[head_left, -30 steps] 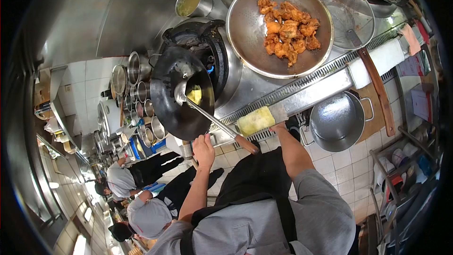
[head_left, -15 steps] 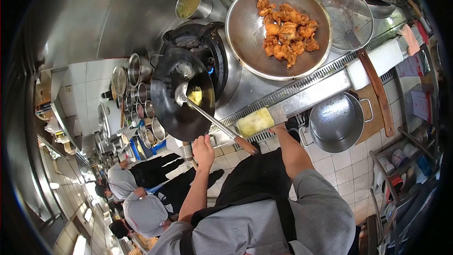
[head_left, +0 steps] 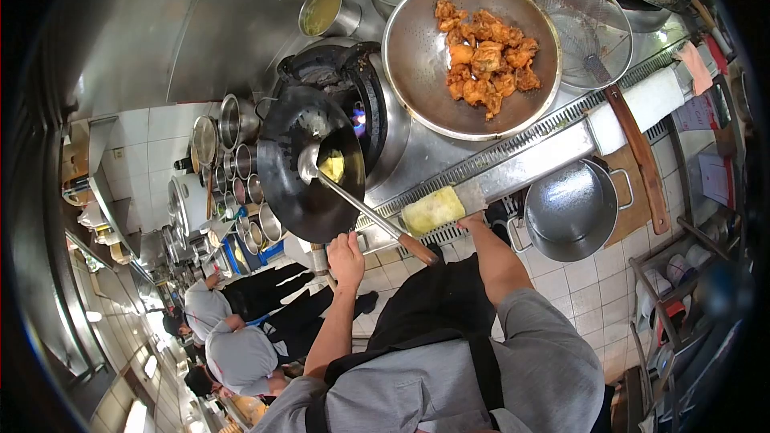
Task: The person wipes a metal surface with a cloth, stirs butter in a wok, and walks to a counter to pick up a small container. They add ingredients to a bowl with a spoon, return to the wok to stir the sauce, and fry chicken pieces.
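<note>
A black wok (head_left: 281,168) leans on its side at the burner, with a blue flame (head_left: 358,118) behind it. Inside lie a yellow lump (head_left: 331,165) and the bowl of a ladle (head_left: 353,196), whose wooden-ended handle sticks out over the rim. My left hand (head_left: 346,261) is closed at the stove's front edge, just below the wok's rim; what its fingers hold is hidden. Beside a folded yellowish cloth (head_left: 433,210), my right hand (head_left: 472,221) rests at the stove's front edge, its fingers mostly hidden.
A steel colander (head_left: 409,72) holds fried pieces, next to a wire strainer (head_left: 609,40). One metal cup (head_left: 345,16) of liquid stands behind the burner. A large pot (head_left: 571,216) sits low at right. Two co-workers (head_left: 241,361) stand at left.
The flame behind the wok looks bigger and more purple. Both hands, the wok and the ladle stay nearly in place. A co-worker at left has shifted slightly.
</note>
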`<act>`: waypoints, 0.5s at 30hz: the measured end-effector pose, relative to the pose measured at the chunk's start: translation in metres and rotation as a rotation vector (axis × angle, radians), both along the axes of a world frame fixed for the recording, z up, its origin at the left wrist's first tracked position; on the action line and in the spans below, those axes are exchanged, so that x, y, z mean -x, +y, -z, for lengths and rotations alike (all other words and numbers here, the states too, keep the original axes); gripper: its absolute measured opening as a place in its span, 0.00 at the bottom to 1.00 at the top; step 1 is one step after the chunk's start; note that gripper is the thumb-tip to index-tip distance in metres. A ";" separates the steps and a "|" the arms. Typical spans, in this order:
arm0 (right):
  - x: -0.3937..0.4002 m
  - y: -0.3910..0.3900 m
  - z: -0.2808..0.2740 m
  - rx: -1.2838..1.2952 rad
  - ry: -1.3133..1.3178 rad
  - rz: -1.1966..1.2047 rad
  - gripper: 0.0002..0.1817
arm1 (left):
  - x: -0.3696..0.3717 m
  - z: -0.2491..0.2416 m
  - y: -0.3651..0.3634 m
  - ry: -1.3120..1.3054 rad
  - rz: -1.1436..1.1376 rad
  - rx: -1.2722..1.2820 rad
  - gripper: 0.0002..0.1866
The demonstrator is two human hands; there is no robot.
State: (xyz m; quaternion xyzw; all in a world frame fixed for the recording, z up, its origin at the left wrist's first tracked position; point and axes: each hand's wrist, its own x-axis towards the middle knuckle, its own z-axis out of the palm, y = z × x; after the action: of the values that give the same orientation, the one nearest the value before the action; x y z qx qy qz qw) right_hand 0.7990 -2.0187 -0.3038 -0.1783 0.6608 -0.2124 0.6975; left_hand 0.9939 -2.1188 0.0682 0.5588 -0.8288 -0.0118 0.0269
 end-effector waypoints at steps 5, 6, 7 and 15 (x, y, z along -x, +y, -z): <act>0.001 0.000 -0.005 0.043 0.044 0.028 0.16 | -0.002 0.002 -0.001 0.007 0.003 -0.003 0.16; 0.000 0.000 -0.002 0.045 0.045 0.025 0.16 | -0.003 0.003 -0.001 0.012 0.005 -0.002 0.16; -0.001 -0.001 0.002 0.044 0.047 0.018 0.17 | -0.003 0.004 -0.001 0.013 0.005 0.000 0.16; -0.017 0.003 0.035 0.063 0.100 -0.089 0.18 | -0.003 0.004 0.001 0.020 0.002 0.001 0.17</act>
State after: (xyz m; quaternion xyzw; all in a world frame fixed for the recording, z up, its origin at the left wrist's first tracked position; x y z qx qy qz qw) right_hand 0.8157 -2.0159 -0.3389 -0.2398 0.6791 -0.1929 0.6665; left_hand 0.9967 -2.1175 0.0639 0.5577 -0.8291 -0.0172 0.0353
